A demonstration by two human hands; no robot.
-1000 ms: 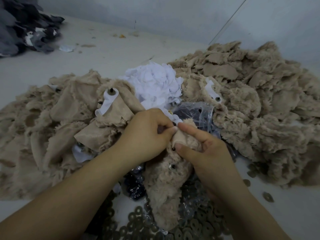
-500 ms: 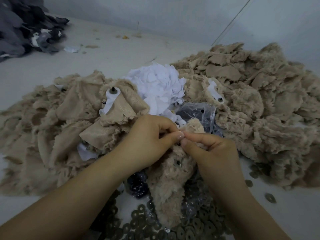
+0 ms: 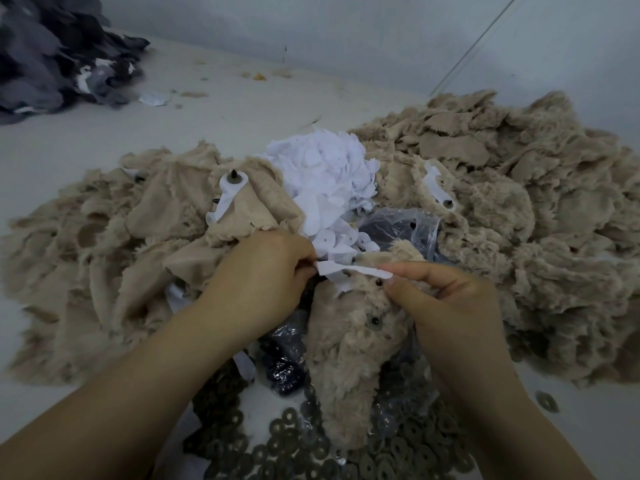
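A beige plush fabric piece (image 3: 346,362) with small dark eye studs lies in front of me on the table. A white fabric strip (image 3: 349,270) stretches across its top edge. My left hand (image 3: 256,289) pinches the strip's left end with curled fingers. My right hand (image 3: 446,299) pinches the strip's right end between thumb and forefinger, along with the plush beneath it. The underside of the plush piece is hidden.
Beige plush pieces are heaped at the left (image 3: 114,258) and right (image 3: 526,216). White fabric cut-outs (image 3: 325,178) are piled behind my hands. Several dark washers (image 3: 294,445) lie near me beside clear plastic bags (image 3: 398,226). Dark grey fabric (image 3: 52,53) sits far left.
My hands have moved apart. A white strip now spans between them across the top of the plush piece, where earlier my fingertips met at one point.
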